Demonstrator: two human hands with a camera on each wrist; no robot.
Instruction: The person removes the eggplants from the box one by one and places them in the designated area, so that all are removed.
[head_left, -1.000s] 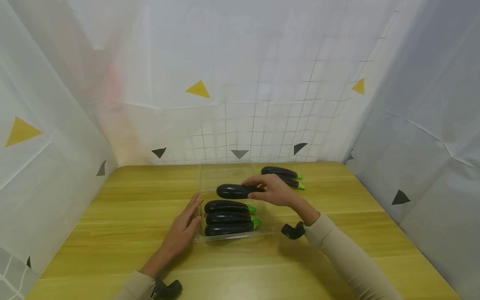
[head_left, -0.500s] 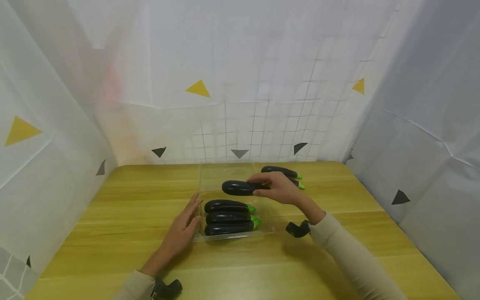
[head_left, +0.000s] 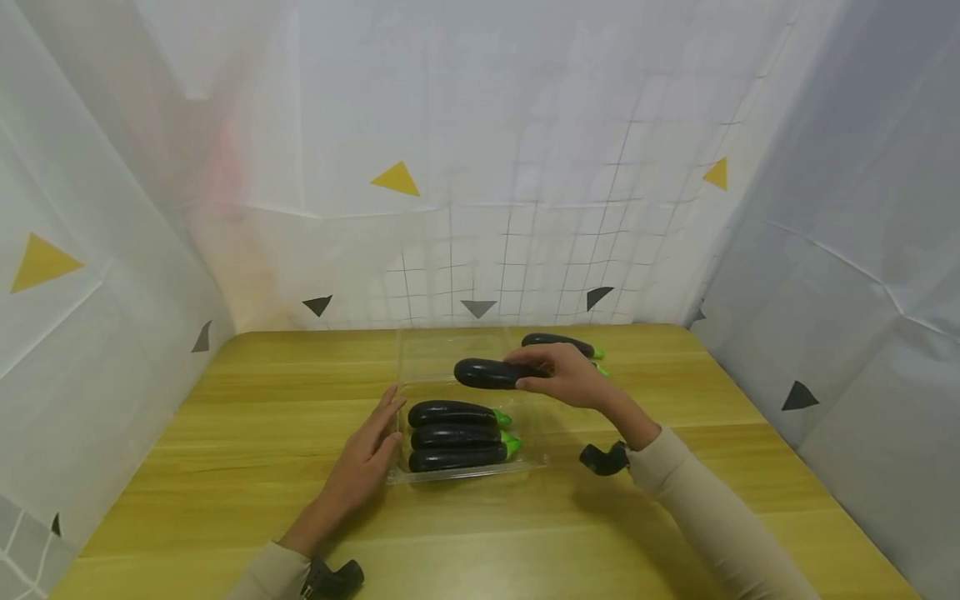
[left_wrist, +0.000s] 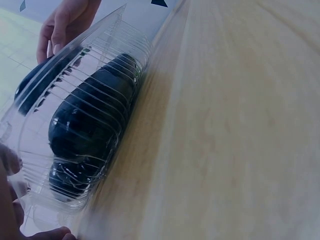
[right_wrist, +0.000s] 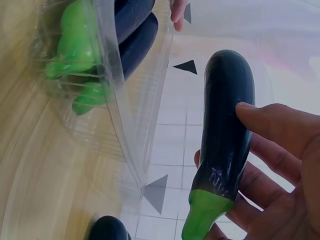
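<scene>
Your right hand (head_left: 566, 377): eggplant (head_left: 484, 373), pinched mid-body, probably for balance. Left hand (head_left: 363, 454): fingers extended, nine o'clock of box (head_left: 467, 475), probably steadying it.

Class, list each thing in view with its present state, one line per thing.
Clear plastic box: open, on the table.
Three eggplants in the box: lying side by side.
Held eggplant: lifted.
Two far eggplants: beyond the right hand, one mostly hidden.
Left hand: touching the box's side.
Right hand: gripping the held eggplant.

Three eggplants (head_left: 453, 436) in container (head_left: 531, 448)
</scene>
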